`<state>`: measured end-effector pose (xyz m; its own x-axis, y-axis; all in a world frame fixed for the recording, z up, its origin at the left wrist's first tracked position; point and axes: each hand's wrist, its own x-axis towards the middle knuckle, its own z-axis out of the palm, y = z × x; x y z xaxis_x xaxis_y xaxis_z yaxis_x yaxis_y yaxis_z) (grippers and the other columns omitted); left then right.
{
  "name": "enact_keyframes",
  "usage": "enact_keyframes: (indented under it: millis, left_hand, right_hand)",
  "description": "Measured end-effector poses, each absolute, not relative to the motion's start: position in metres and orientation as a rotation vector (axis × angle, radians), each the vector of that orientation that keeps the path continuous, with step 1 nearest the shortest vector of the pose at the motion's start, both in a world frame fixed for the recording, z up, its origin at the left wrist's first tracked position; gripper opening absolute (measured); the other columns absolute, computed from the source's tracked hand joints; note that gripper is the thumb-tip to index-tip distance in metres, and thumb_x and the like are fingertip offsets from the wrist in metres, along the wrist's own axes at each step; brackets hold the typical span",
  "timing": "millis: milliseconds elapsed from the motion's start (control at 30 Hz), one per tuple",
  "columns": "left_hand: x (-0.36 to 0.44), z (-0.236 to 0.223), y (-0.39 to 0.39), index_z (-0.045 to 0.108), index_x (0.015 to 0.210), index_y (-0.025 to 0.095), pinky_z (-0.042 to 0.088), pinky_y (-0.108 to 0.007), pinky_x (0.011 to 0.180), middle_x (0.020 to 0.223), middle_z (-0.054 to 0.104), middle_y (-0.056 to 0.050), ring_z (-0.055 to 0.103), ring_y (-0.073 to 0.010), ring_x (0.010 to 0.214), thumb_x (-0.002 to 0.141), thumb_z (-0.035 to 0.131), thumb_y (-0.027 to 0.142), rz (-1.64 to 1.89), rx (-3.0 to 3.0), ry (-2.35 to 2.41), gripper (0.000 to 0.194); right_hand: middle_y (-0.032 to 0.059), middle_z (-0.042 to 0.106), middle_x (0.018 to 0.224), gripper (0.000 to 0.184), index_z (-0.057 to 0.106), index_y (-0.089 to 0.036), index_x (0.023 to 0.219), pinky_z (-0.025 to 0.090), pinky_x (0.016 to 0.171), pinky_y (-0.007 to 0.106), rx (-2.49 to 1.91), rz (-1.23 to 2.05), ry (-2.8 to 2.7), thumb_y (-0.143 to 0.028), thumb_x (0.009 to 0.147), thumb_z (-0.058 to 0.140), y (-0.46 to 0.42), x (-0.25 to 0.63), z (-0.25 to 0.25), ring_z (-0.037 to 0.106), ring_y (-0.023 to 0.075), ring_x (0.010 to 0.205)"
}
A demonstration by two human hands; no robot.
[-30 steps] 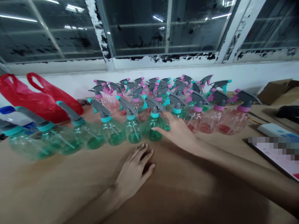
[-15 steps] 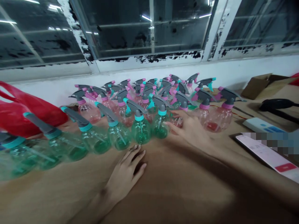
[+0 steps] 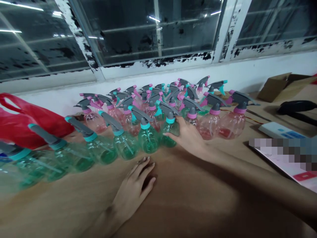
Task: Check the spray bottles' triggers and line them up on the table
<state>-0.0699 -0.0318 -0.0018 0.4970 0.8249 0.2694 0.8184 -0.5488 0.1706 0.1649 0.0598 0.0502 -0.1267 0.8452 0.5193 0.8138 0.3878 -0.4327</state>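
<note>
My left hand (image 3: 133, 188) lies palm down on the table, fingers stretched out and holding nothing, just in front of the row of green bottles. My right hand (image 3: 189, 137) closes around the right side of a clear green spray bottle (image 3: 169, 127) with a turquoise collar and grey trigger head. Its thumb crosses the front of this bottle; the other fingers are partly hidden behind it. Left of it stands another green spray bottle (image 3: 148, 137), with several more continuing toward the left edge. Pink spray bottles (image 3: 231, 124) stand right of and behind my right hand.
A red plastic bag (image 3: 32, 122) sits at the left. On the right are an open cardboard box (image 3: 279, 87), a black object (image 3: 297, 107), a white box (image 3: 282, 130) and a phone (image 3: 274, 162). A white wall and windows rise behind the bottles.
My right hand has shifted left onto the rightmost green bottle of the front row, its thumb now across the front. My left hand has stayed flat on the table.
</note>
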Motion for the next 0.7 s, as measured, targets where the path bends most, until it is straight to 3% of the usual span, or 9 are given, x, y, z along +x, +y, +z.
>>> enact_keyframes:
  millis: [300, 467, 600, 700]
  left_hand:
    - [-0.050, 0.012, -0.041, 0.043, 0.132, 0.028, 0.043, -0.043, 0.099, 0.133, 0.054, -0.004, 0.053, -0.0240, 0.119, 0.094, 0.049, 0.033, 0.613, 2.456, 1.508, 0.039]
    - [-0.026, 0.006, -0.038, 0.029, 0.140, 0.025, 0.043, -0.046, 0.099, 0.138, 0.048, -0.010, 0.047, -0.0275, 0.125, 0.089, 0.057, 0.037, 0.608, 2.411, 1.497, 0.060]
    - [-0.004, 0.004, -0.033, 0.019, 0.144, 0.020, 0.040, -0.051, 0.100, 0.142, 0.041, -0.016, 0.039, -0.0320, 0.130, 0.082, 0.064, 0.040, 0.577, 2.498, 1.384, 0.079]
    - [0.008, 0.007, -0.031, 0.017, 0.144, 0.017, 0.034, -0.056, 0.102, 0.143, 0.038, -0.020, 0.036, -0.0352, 0.132, 0.080, 0.065, 0.041, 0.541, 2.563, 1.307, 0.083]
  right_hand:
    - [0.0155, 0.060, 0.099, 0.057, 0.052, -0.010, 0.112, 0.051, 0.080, 0.047, -1.344, -0.083, -2.027, -0.058, 0.082, 0.054, 0.018, 0.181, 0.044, 0.059, 0.0323, 0.097]
    - [0.0174, 0.060, 0.109, 0.060, 0.053, -0.010, 0.116, 0.049, 0.088, 0.048, -1.346, -0.043, -2.062, -0.059, 0.082, 0.052, -0.017, 0.193, 0.045, 0.057, 0.0329, 0.105]
    - [0.0208, 0.060, 0.115, 0.070, 0.054, -0.007, 0.119, 0.051, 0.086, 0.050, -1.399, -0.009, -2.089, -0.064, 0.078, 0.053, -0.039, 0.203, 0.051, 0.056, 0.0360, 0.110]
    - [0.0184, 0.060, 0.115, 0.069, 0.059, -0.013, 0.114, 0.051, 0.088, 0.050, -1.380, 0.026, -2.128, -0.068, 0.073, 0.056, -0.044, 0.212, 0.058, 0.054, 0.0363, 0.113]
